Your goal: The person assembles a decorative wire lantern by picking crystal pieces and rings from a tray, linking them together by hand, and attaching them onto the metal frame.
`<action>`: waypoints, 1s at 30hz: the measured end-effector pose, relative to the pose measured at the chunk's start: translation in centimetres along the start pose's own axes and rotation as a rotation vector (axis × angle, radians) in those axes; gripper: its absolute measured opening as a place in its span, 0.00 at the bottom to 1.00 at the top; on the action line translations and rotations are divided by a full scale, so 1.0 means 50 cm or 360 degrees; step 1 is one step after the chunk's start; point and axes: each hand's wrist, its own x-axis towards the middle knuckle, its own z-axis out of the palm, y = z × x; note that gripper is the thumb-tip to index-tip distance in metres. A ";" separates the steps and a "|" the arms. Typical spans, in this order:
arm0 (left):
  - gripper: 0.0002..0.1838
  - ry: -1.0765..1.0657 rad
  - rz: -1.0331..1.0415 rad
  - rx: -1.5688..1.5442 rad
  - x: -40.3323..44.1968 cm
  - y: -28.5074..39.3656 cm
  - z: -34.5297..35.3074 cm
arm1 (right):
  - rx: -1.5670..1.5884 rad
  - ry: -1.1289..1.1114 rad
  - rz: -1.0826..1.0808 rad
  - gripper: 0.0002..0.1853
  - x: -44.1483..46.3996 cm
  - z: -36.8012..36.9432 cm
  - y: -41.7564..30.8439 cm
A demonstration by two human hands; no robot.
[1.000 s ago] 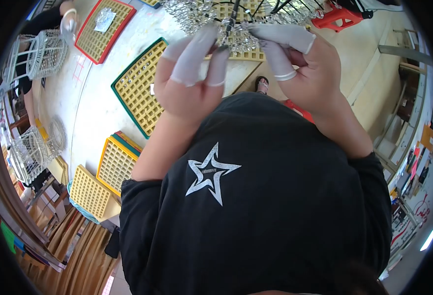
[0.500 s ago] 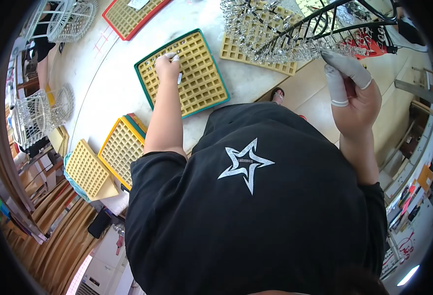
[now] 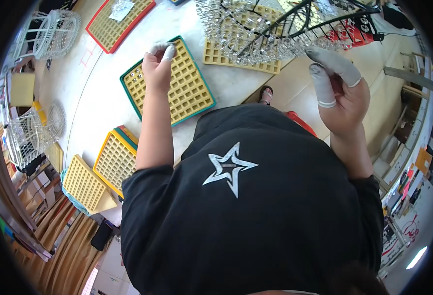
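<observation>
My left hand [image 3: 158, 64], with pale finger covers on, is over the upper part of a green-rimmed tray [image 3: 189, 81] of square pits. Its fingers are pinched together; anything between them is too small to make out. A few shiny pieces [image 3: 137, 75] sit in pits at the tray's left side. My right hand [image 3: 338, 86], also in finger covers, is raised at the right, fingertips near the lower edge of a black wire frame [image 3: 295, 32] hung with clear crystals. Its thumb and fingers are bent with a gap between them, and nothing shows in it.
A red-rimmed tray [image 3: 112, 37] with a small plastic bag stands at the upper left. Under the crystals lies a yellow tray [image 3: 216, 55]. More trays [image 3: 109, 162] are stacked at the lower left. White wire frames [image 3: 56, 37] stand at the far left. A red stool [image 3: 300, 123] is partly hidden.
My left hand left the crystal frame for the green-rimmed tray, then shifted towards its upper edge. My right hand has moved right and its fingers have parted. The other person's hand is out of view.
</observation>
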 end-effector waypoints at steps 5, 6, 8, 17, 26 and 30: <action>0.09 -0.0854 -0.0117 -0.0587 -0.140 0.225 0.119 | -0.0101 -0.0238 -0.0121 0.11 0.000 0.011 -0.005; 0.10 -0.0905 -0.0071 -0.0526 -0.153 0.248 0.135 | -0.0173 -0.0306 -0.0179 0.12 0.001 0.013 -0.006; 0.12 -0.0991 0.0097 -0.0397 -0.161 0.267 0.162 | -0.0224 -0.0429 -0.0199 0.12 -0.001 0.011 -0.008; 0.11 -0.0946 0.0140 -0.0177 -0.201 0.311 0.205 | -0.0277 -0.0338 -0.0349 0.09 -0.007 0.006 -0.019; 0.08 -0.0938 0.0156 -0.0340 -0.212 0.289 0.207 | -0.0104 -0.0271 -0.0122 0.08 -0.031 0.013 -0.014; 0.09 -0.0668 0.0535 -0.0183 -0.220 0.279 0.225 | -0.0003 -0.0153 0.0048 0.08 -0.041 0.018 -0.014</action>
